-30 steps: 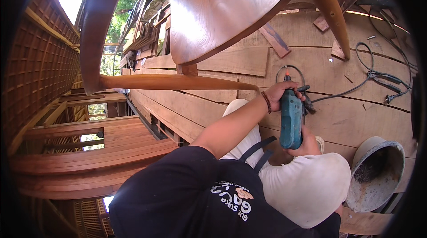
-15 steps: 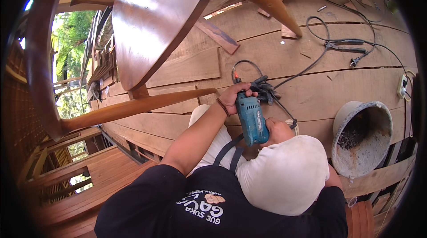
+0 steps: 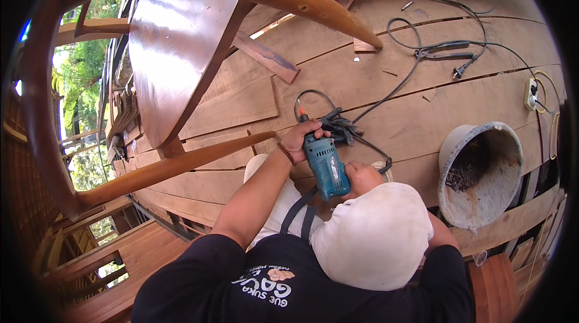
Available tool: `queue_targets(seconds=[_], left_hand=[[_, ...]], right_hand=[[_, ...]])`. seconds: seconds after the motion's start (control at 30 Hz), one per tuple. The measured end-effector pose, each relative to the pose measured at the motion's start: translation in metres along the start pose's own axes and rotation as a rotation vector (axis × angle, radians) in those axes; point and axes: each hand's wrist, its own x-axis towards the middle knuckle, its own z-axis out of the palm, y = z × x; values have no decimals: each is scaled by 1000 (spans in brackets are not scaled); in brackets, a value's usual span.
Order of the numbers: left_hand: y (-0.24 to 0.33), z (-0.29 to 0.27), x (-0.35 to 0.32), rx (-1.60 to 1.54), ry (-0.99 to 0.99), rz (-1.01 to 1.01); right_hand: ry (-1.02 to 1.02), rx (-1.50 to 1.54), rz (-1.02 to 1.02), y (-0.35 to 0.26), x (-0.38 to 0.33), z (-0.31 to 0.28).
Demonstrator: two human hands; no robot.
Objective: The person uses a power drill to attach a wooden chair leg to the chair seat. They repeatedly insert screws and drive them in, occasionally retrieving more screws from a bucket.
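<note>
A teal power drill (image 3: 327,169) lies across my lap, its front end with an orange-red tip (image 3: 301,110) directed away from me. My left hand (image 3: 298,141) is closed round the front of its body, near the black nose. Behind and to the right, my right hand (image 3: 364,179) is closed at the rear grip, which it mostly hides. The drill's black cord (image 3: 375,145) comes out by my right hand. Just beyond the drill, a pair of dark gloves (image 3: 339,128) lies on the floorboards.
A wooden chair (image 3: 175,57) lies tipped at the left, one leg end close to my left wrist. To the right stands a tilted, crusted bucket (image 3: 444,172) holding dark scraps. Pliers (image 3: 443,53), looped cable, a power strip (image 3: 531,94) and wood offcuts (image 3: 268,57) lie around.
The whole view has shifted a little, so the chair, bucket and hands sit farther left in it. Both hands keep the same hold on the drill.
</note>
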Motion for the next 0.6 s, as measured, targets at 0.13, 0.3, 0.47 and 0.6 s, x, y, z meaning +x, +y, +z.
queue_targets(seconds=[0.13, 0.3, 0.47, 0.6], left_hand=[[-2, 3, 6, 49, 112, 15], [0, 4, 27, 79, 207, 140], [13, 5, 87, 436, 533, 271], [25, 14, 125, 1035, 644, 151]], right_hand=[[25, -115, -78, 15, -4, 6], [36, -243, -107, 32, -13, 9], [35, -353, -28, 49, -29, 12], [42, -403, 23, 66, -38, 17]])
